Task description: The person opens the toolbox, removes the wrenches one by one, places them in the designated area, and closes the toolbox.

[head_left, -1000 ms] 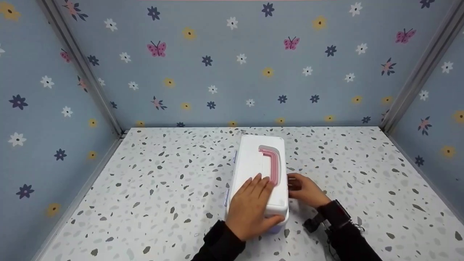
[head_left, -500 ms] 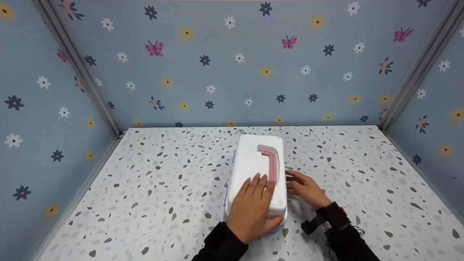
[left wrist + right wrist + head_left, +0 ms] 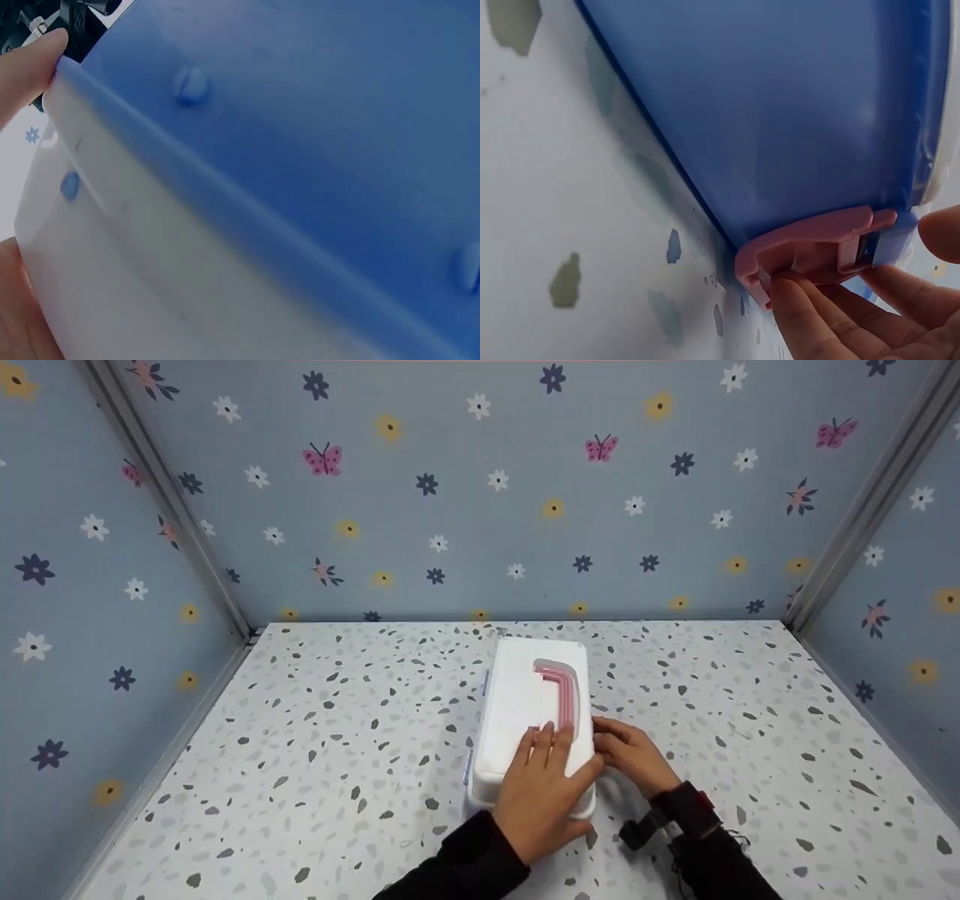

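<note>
A long storage box (image 3: 517, 682) with a white lid, a pink carrying handle (image 3: 567, 697) and a translucent blue body (image 3: 780, 97) stands lengthwise on the table. My left hand (image 3: 540, 802) lies with fingers extended over the near end of the lid, fingertips at the handle's near end. In the left wrist view its thumb (image 3: 34, 71) is against the box's edge. My right hand (image 3: 634, 754) is at the box's right side. Its curled fingers (image 3: 802, 315) hook a pink latch (image 3: 802, 244), which stands out from the blue wall, while the thumb (image 3: 941, 232) is near the lid's rim.
The speckled white table (image 3: 337, 750) stretches out on both sides of the box. Blue flowered panels (image 3: 480, 495) rise behind and at both sides. Purple latches (image 3: 469, 769) show on the box's left side. A wrist strap with a camera (image 3: 675, 814) sits on the right forearm.
My left hand has shifted to the right across the lid, uncovering its near left corner. The right hand stays at the box's side, and the box keeps its place.
</note>
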Demonstrator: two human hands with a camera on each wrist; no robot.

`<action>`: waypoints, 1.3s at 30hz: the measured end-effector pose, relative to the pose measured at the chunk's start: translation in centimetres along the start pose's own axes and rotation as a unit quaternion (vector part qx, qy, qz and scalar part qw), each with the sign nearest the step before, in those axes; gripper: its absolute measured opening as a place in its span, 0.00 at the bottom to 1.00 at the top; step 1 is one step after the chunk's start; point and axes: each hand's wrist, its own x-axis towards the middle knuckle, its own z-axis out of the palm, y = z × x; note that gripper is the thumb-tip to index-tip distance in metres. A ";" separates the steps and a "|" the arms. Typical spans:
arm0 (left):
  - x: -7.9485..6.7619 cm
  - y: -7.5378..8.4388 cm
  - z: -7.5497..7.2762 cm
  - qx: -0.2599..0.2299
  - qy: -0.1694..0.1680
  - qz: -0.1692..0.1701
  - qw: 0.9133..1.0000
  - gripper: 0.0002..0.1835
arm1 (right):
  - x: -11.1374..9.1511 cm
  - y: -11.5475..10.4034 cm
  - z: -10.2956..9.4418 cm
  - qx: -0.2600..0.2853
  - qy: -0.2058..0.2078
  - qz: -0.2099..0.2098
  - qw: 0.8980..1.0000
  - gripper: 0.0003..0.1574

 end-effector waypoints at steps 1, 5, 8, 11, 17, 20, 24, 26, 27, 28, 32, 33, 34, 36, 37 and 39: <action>0.0 0.0 -0.1 0.000 -0.004 -0.001 1.000 0.45 | 0.0 0.0 0.0 0.002 0.001 0.001 1.000 0.31; 0.2 -0.1 -0.4 -0.001 -0.016 -0.003 1.000 0.44 | -0.1 -0.1 -0.1 0.004 -0.007 0.002 1.000 0.32; 0.4 -0.3 -0.8 -0.003 -0.025 -0.005 1.000 0.44 | -0.1 -0.1 -0.1 0.009 -0.009 0.003 1.000 0.32; 0.5 -0.6 -1.4 -0.009 -0.027 -0.009 1.000 0.43 | -0.1 -0.1 0.0 0.014 -0.009 0.000 1.000 0.31; 0.7 -1.3 -2.1 -0.036 -0.002 -0.020 0.999 0.43 | -0.2 0.0 0.0 0.003 -0.027 -0.021 0.999 0.32; 0.6 -1.6 -2.4 -0.045 0.015 -0.027 0.999 0.43 | -0.2 0.1 0.0 -0.006 -0.033 -0.032 0.999 0.33; 0.5 -2.0 -3.2 -0.055 0.042 -0.038 0.997 0.43 | -0.2 0.0 0.1 -0.017 -0.023 -0.034 0.999 0.33; 0.4 -2.4 -3.7 -0.061 0.051 -0.049 0.996 0.42 | -0.3 0.0 0.2 -0.024 -0.019 -0.032 0.999 0.33; 0.4 -2.5 -3.9 -0.066 0.056 -0.056 0.995 0.43 | -0.3 0.0 0.2 -0.030 -0.018 -0.032 0.999 0.33; 0.3 -2.8 -4.1 -0.070 0.060 -0.064 0.994 0.43 | -0.3 0.0 0.2 -0.032 -0.017 -0.030 0.999 0.33; 0.1 -3.8 -4.9 -0.085 0.079 -0.092 0.989 0.46 | -0.3 0.0 0.2 -0.045 -0.017 -0.032 0.998 0.34; 0.0 -4.0 -5.1 -0.088 0.082 -0.098 0.988 0.47 | -0.3 0.0 0.2 -0.048 -0.016 -0.033 0.998 0.33; 0.0 -4.3 -5.3 -0.092 0.083 -0.103 0.987 0.47 | -0.3 -0.1 0.2 -0.048 -0.014 -0.033 0.998 0.33; -0.1 -4.8 -5.6 -0.104 0.083 -0.114 0.985 0.47 | -0.3 -0.1 0.1 -0.052 -0.016 -0.036 0.998 0.33; -0.2 -5.0 -5.9 -0.112 0.081 -0.121 0.983 0.47 | -0.3 -0.1 0.1 -0.054 -0.018 -0.038 0.998 0.33; -0.4 -5.5 -6.2 -0.128 0.077 -0.135 0.980 0.47 | -0.2 -0.1 0.1 -0.049 -0.021 -0.040 0.998 0.33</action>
